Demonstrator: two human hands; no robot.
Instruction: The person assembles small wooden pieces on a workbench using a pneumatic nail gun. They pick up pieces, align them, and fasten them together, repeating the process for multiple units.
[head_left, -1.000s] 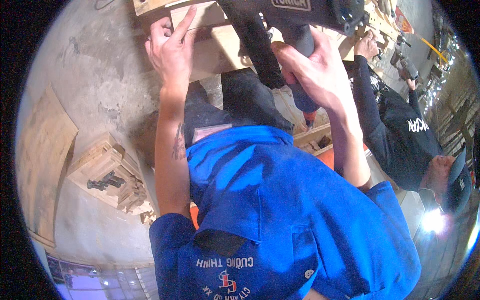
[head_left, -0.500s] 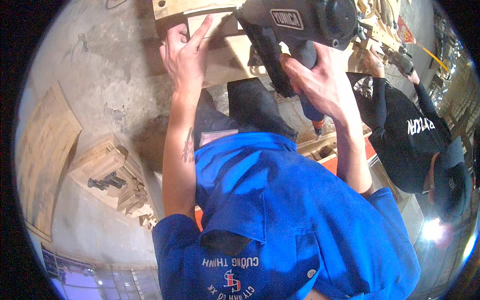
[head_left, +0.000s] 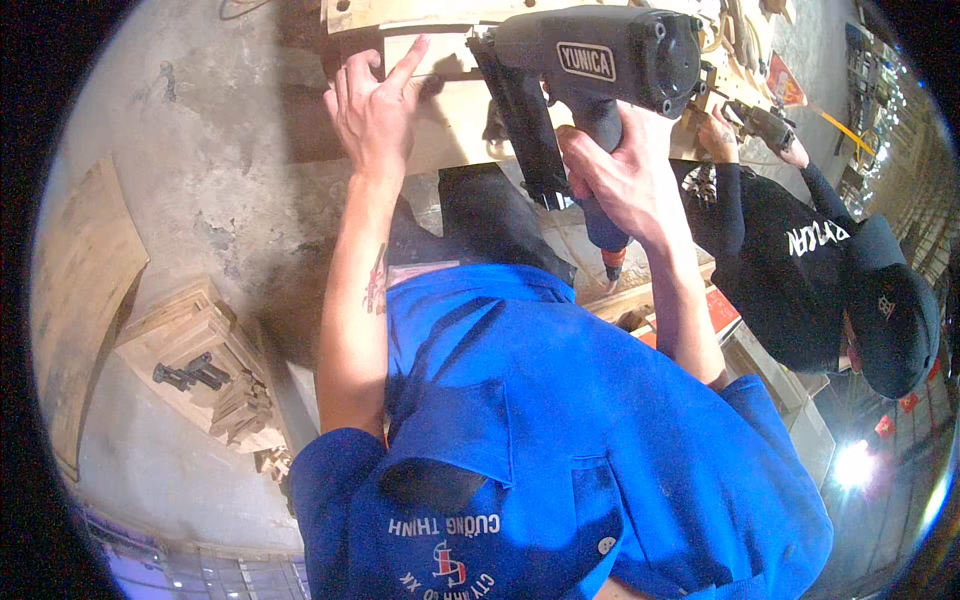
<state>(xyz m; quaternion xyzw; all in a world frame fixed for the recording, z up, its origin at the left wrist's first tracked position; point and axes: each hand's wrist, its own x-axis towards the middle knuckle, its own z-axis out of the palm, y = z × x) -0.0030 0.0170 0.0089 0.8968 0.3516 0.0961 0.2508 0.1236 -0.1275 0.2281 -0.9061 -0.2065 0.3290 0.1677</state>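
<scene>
My right hand (head_left: 635,170) is wrapped round the handle of a black nail gun (head_left: 645,50). The gun's nose rests over or just above a pale wooden piece (head_left: 447,50); contact cannot be made out. An orange-tipped hose fitting (head_left: 612,257) hangs below the handle. At the left end of the same piece, my left hand (head_left: 370,120) grips the wood, its index finger stretched along it and the other fingers bent over its edge. The fingertips are partly hidden. Both hands are above a wooden bench or panel (head_left: 455,135).
On my right a co-worker in a black shirt (head_left: 785,260) holds a similar tool (head_left: 765,125) at the same work surface. To my left stand a wooden crate of offcuts (head_left: 235,410) with a black tool (head_left: 190,372) on it, and a curved plywood sheet (head_left: 95,290).
The view has shifted, so the nail gun shows lower and more fully. My left hand keeps its place on the wood. The co-worker's head has turned or tilted a little.
</scene>
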